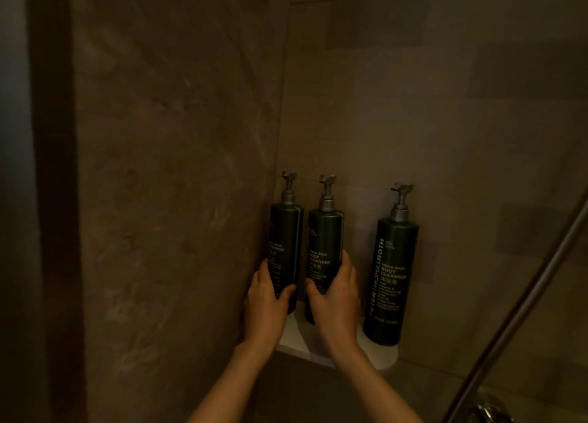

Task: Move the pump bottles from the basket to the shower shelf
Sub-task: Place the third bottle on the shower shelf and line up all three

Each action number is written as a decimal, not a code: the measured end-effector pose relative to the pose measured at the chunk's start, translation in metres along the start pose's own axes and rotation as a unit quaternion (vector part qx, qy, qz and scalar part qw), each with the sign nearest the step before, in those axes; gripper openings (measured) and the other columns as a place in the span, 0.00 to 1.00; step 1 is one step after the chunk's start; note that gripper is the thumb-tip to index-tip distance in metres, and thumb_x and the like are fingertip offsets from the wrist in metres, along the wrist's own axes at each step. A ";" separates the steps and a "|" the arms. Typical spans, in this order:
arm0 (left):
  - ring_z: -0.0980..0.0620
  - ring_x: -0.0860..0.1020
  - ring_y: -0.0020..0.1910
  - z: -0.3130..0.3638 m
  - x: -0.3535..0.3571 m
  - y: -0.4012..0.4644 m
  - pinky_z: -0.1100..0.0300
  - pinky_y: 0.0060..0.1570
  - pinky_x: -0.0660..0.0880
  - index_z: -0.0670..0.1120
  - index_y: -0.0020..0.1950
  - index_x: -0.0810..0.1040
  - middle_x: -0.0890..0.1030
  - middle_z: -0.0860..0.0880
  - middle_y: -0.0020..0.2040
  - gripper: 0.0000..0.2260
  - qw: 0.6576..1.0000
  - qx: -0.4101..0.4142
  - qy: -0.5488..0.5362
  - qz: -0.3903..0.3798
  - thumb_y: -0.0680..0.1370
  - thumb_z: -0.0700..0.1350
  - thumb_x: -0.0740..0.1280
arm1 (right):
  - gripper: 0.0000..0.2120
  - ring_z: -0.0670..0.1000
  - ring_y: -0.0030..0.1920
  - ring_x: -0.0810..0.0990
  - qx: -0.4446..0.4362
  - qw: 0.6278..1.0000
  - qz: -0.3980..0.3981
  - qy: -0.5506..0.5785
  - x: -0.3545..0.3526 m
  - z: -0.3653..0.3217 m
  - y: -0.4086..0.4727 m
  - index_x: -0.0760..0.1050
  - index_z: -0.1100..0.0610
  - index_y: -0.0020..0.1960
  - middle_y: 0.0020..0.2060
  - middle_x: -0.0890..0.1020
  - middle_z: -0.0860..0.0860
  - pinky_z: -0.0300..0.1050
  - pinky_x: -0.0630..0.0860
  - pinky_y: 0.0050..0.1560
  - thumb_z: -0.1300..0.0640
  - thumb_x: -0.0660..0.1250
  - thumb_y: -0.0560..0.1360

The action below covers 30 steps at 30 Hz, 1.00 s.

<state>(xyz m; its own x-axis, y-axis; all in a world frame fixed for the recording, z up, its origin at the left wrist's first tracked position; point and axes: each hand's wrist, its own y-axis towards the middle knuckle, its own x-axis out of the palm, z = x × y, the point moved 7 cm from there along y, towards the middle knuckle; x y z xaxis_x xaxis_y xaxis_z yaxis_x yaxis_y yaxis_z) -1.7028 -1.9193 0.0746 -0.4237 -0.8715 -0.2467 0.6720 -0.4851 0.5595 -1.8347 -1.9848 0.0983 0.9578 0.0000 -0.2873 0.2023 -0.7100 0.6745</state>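
Three dark green pump bottles with grey pump heads stand upright on a small white corner shelf point(386, 357) in the shower. My left hand point(265, 305) grips the lower part of the left bottle point(286, 228), labelled shampoo, right against the left wall. My right hand point(335, 298) is wrapped around the lower part of the middle bottle point(324, 235), a body cleanser. The third bottle point(393, 273), also body cleanser, stands free at the shelf's right end. No basket is in view.
Brown stone tile walls meet in the corner behind the shelf. A metal shower hose point(521, 298) runs diagonally at the right, with a chrome fitting point(491, 411) at the bottom right. A dark door frame point(54, 200) lines the left edge.
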 end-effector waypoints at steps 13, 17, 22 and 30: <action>0.50 0.73 0.63 -0.003 0.001 0.002 0.54 0.62 0.72 0.48 0.72 0.65 0.74 0.47 0.66 0.31 1.000 0.001 -0.017 -0.001 0.71 0.43 0.73 | 0.38 0.52 0.66 0.71 0.000 1.000 0.010 -0.006 -0.002 0.008 -0.001 0.55 0.55 0.75 0.67 0.70 0.54 0.43 0.68 0.61 0.56 0.71 0.72; 0.50 0.73 0.63 -0.004 0.001 0.002 0.55 0.63 0.71 0.47 0.72 0.65 0.74 0.46 0.66 0.31 1.000 0.004 -0.014 -0.004 0.71 0.43 0.72 | 0.37 0.51 0.65 0.71 0.007 1.000 -0.002 0.008 -0.001 0.009 0.000 0.55 0.55 0.75 0.67 0.71 0.53 0.45 0.70 0.62 0.56 0.71 0.72; 0.49 0.72 0.65 -0.001 0.001 0.001 0.49 0.64 0.71 0.46 0.73 0.64 0.73 0.46 0.67 0.31 1.000 0.008 -0.014 -0.008 0.72 0.43 0.72 | 0.38 0.51 0.65 0.72 0.012 1.000 -0.001 0.011 -0.001 0.011 0.002 0.56 0.54 0.74 0.66 0.72 0.53 0.41 0.68 0.59 0.55 0.72 0.71; 0.49 0.72 0.64 0.001 -0.001 -0.005 0.56 0.62 0.70 0.45 0.73 0.62 0.71 0.45 0.67 0.32 1.000 0.021 0.005 0.010 0.72 0.42 0.72 | 0.37 0.41 0.59 0.67 -0.013 0.999 0.028 -0.033 -0.006 0.009 -0.007 0.58 0.56 0.73 0.64 0.72 0.52 0.38 0.65 0.58 0.54 0.73 0.70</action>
<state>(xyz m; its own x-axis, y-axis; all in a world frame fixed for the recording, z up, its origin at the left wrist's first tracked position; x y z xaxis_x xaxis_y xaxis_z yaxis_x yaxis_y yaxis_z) -1.7062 -1.9161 0.0731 -0.4051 -0.8815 -0.2425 0.6544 -0.4648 0.5964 -1.8434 -1.9862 0.0889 0.9522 -0.0870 -0.2928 0.1547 -0.6890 0.7080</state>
